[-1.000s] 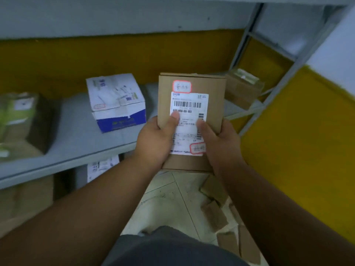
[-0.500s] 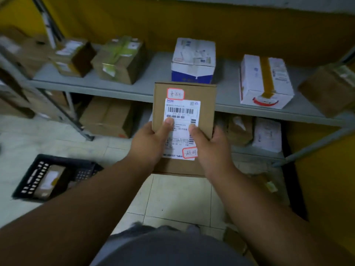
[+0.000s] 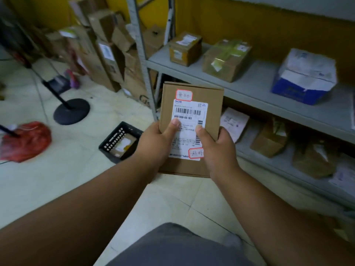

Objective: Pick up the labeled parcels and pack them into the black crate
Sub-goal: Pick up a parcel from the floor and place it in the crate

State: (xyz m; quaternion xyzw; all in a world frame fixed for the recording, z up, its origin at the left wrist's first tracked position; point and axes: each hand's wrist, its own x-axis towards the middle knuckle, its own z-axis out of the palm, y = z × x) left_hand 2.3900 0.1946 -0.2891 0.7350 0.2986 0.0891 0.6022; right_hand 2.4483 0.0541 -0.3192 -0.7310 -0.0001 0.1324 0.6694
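At nine o'clock of the hands, the crate (image 3: 120,141) sits on the floor with at least one parcel already inside. The left hand (image 3: 155,143) and right hand (image 3: 217,148) both grip a labeled box (image 3: 192,129) held in the air, not yet packed. At three o'clock, more parcels wait on the shelves (image 3: 269,96).

Red bag (image 3: 26,141), black stand base (image 3: 71,111) on floor.
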